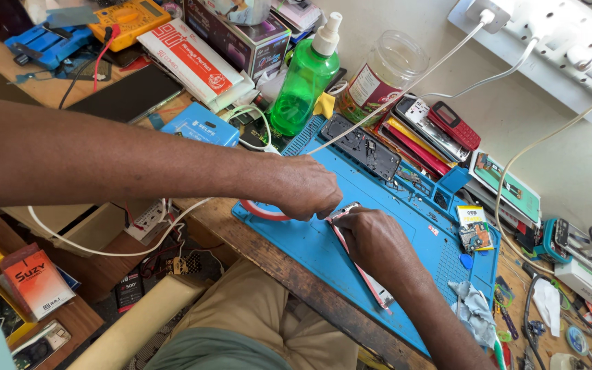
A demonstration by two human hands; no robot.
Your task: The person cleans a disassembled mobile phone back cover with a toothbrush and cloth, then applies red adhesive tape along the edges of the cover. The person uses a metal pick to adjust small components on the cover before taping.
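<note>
A slim phone with a pink frame (363, 270) lies on the blue repair mat (405, 226). My right hand (373, 236) rests over its upper half and presses it to the mat. My left hand (307, 186) reaches across from the left with the fingers pinched together at the phone's top corner. What the fingertips pinch is hidden. A roll of red tape (260, 211) lies half under my left hand.
A green spray bottle (305, 81), a clear jar (382, 70), stacked phones (433, 133), and boxes crowd the back of the bench. White cables (405, 85) run up to a wall power strip (556, 48). A grey cloth (473, 312) and small tools lie at the right.
</note>
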